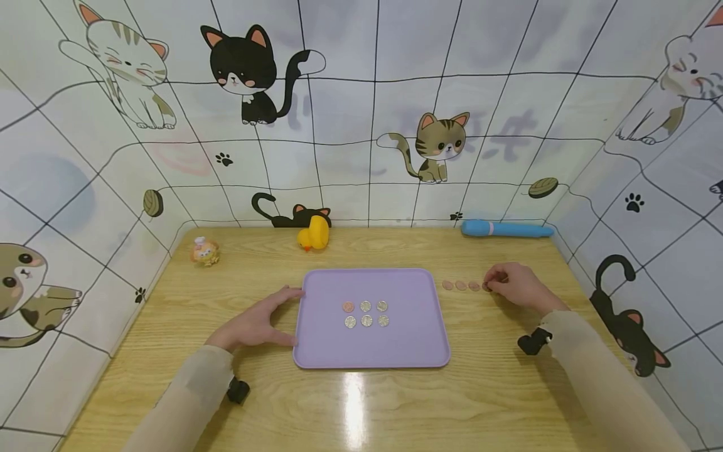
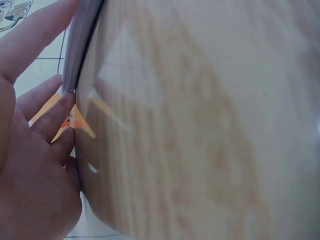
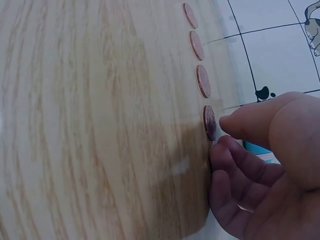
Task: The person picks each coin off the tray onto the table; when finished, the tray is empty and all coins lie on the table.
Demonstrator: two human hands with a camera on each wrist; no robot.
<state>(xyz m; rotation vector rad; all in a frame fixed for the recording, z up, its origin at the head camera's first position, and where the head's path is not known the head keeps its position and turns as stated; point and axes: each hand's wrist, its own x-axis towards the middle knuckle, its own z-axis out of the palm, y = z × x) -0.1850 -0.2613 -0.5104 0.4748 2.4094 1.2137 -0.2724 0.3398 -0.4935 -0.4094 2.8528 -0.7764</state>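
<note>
On the lilac tray (image 1: 369, 351) lie two short rows of coins: one copper coin (image 1: 348, 306) and several silver coins (image 1: 366, 321). My left hand (image 1: 254, 321) rests along the tray's left rim, thumb and fingers spread, with fingertips at the edge. Right of the tray, a line of copper coins (image 1: 460, 285) lies flat on the wooden table. My right hand (image 1: 516, 285) is at the right end of that line. In the right wrist view, its bent fingers and thumb stand close around the end copper coin (image 3: 210, 123), with a gap between the thumb tip (image 3: 228, 123) and forefinger.
Along the table's (image 1: 254, 402) back edge are a yellow rubber duck (image 1: 316, 233), a blue pen-shaped case (image 1: 503, 230) and, at left, a small figurine (image 1: 206, 251). A cat-printed cloth (image 1: 350, 113) walls the back and both sides.
</note>
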